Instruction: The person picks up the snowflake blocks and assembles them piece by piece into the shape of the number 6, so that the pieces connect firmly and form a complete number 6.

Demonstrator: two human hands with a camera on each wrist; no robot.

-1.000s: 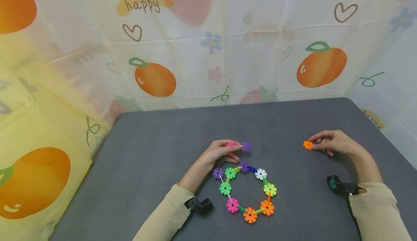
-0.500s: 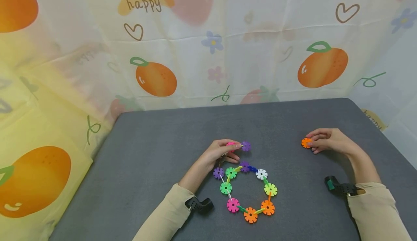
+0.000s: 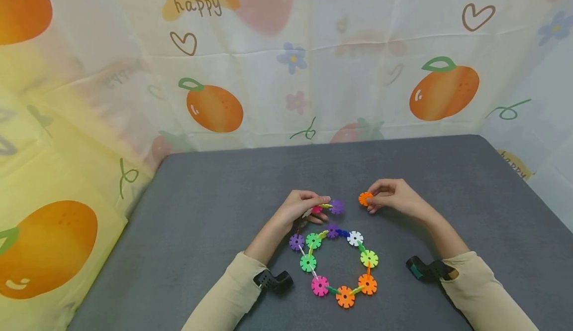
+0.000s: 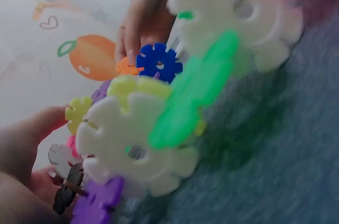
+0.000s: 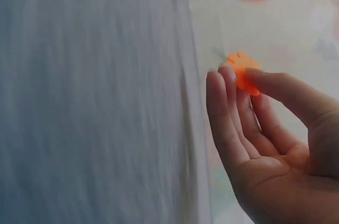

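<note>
My left hand pinches the upper end of a chain of notched plastic snowflake discs, near a pink disc. A purple disc sticks out past its fingertips. In the left wrist view, the thumb touches a yellow disc; a purple disc and a dark disc link on below. The chain bends round into a near-ring on the table, including a white disc. My right hand holds a loose orange snowflake disc between thumb and fingers, a short gap right of the purple one.
The chain's loop lies on a dark grey table, right in front of the left forearm. A fruit-printed cloth hangs behind the table and along its sides. Black wrist straps stand out from both sleeves.
My right hand has carried the orange disc leftward across the table, close to my left hand. The chain's held end has tilted slightly, showing a yellow disc; the left hand otherwise stays in place.
</note>
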